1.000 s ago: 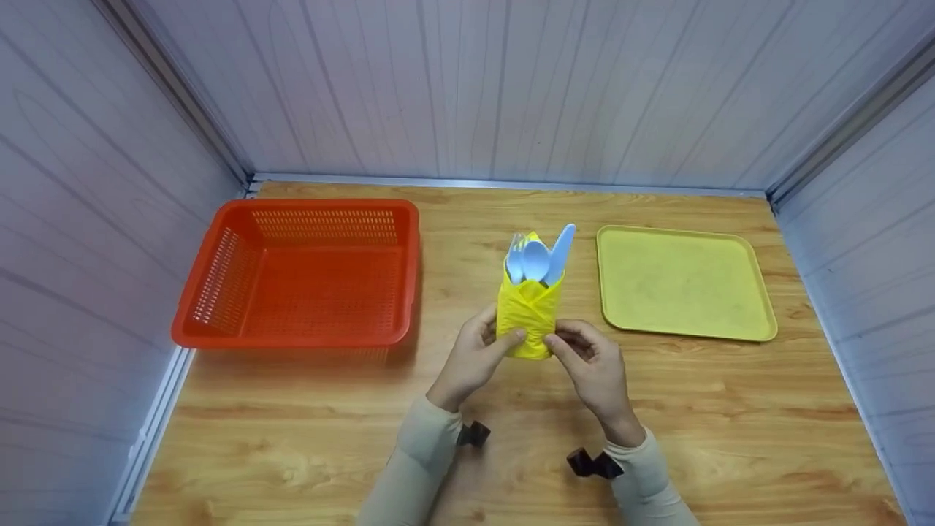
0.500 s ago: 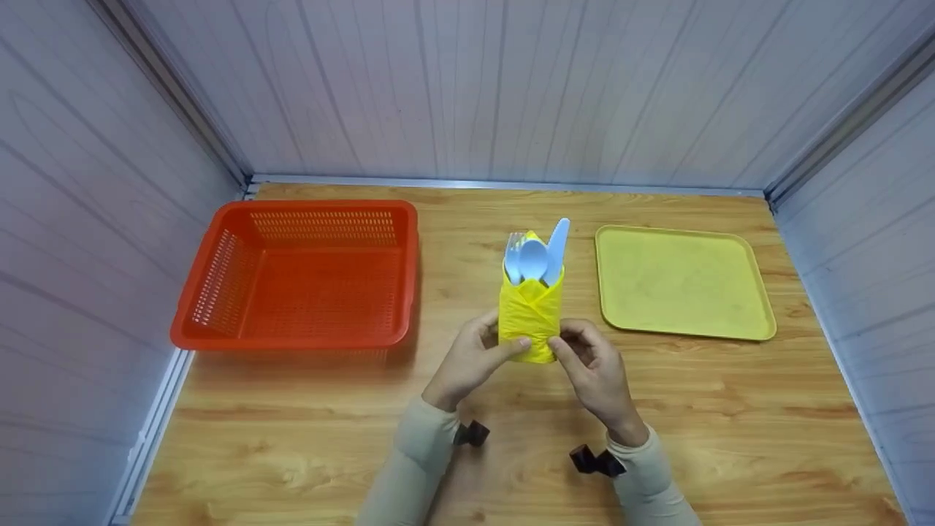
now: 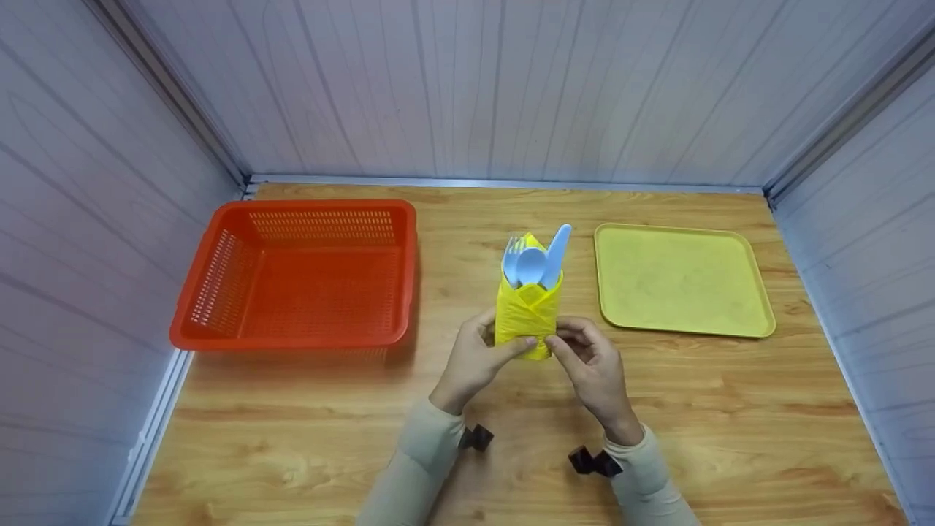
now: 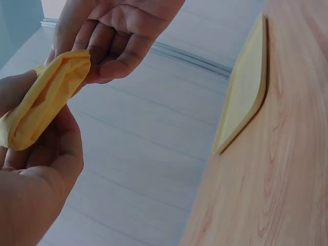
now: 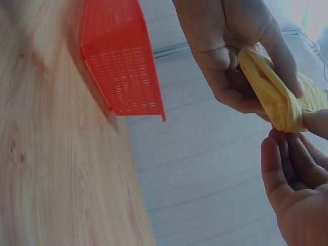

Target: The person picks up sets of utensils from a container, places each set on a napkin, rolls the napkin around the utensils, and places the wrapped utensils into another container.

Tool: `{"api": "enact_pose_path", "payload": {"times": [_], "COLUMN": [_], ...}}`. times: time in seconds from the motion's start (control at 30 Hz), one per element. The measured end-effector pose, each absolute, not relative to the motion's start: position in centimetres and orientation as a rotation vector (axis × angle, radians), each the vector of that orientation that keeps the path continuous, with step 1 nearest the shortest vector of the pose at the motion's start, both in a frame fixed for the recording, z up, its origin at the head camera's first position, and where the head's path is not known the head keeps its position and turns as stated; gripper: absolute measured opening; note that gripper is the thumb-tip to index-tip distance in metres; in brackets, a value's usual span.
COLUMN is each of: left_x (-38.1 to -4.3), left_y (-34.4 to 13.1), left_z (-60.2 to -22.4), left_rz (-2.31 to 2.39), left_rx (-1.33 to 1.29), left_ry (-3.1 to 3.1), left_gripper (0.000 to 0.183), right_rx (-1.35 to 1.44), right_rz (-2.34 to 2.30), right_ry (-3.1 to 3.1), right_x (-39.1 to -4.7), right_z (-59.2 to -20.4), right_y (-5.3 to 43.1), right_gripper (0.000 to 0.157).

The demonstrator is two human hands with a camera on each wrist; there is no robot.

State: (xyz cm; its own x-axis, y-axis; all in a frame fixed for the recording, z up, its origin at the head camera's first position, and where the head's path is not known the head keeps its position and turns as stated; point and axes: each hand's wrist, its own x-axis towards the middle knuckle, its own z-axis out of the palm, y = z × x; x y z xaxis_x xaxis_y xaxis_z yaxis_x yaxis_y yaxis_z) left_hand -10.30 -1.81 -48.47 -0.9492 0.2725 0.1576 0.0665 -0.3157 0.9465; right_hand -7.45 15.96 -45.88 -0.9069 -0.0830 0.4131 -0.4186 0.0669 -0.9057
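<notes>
A yellow napkin is folded into a pouch, held upright above the table between both hands. From its top stick out a light blue fork, a spoon and a knife. My left hand grips the pouch's left side, thumb across the front and fingers behind. At the lower right edge, my right hand pinches the napkin between thumb and fingers. Both wrist views show the napkin's folded bottom end, with the cutlery hidden inside or beyond it.
To the left stands a red plastic basket with perforated walls. A yellow tray lies at the right on the wood-patterned table. Pale panel walls close in the back and both sides.
The pouch rises slightly towards me and tilts a little, after dipping half a second ago. My left thumb has slid slightly right across the napkin's front. Both hands keep their hold.
</notes>
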Motion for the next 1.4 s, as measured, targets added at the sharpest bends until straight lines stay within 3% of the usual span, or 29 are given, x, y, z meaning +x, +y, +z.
{"api": "enact_pose_path", "payload": {"times": [0.33,0.57,0.93,1.23,1.4], "left_x": [-9.8,-9.6,-10.3,-11.1,-11.3], "left_y": [-0.3,1.0,0.7,-0.7,-0.9], "left_z": [-49.2,-49.6,-49.4,-49.1,-49.1], "left_rz": [2.516,2.607,2.616,2.446,2.437], "left_rx": [0.315,0.248,0.311,0.358,0.408], "left_ry": [1.9,1.946,1.824,1.807,1.767], "left_gripper": [0.037,0.038,0.04,0.039,0.038], "right_rx": [0.367,0.361,0.34,0.234,0.339], "right_rz": [1.401,1.363,1.549,2.009,2.128], "right_ry": [-2.105,-2.102,-2.141,-2.145,-2.075], "right_x": [-7.7,-7.8,-7.6,-8.7,-8.9], "right_z": [-46.4,-46.1,-45.7,-47.8,-48.0], "right_y": [14.9,14.4,14.5,16.5,16.9], "right_gripper": [0.018,0.016,0.023,0.019,0.017]}}
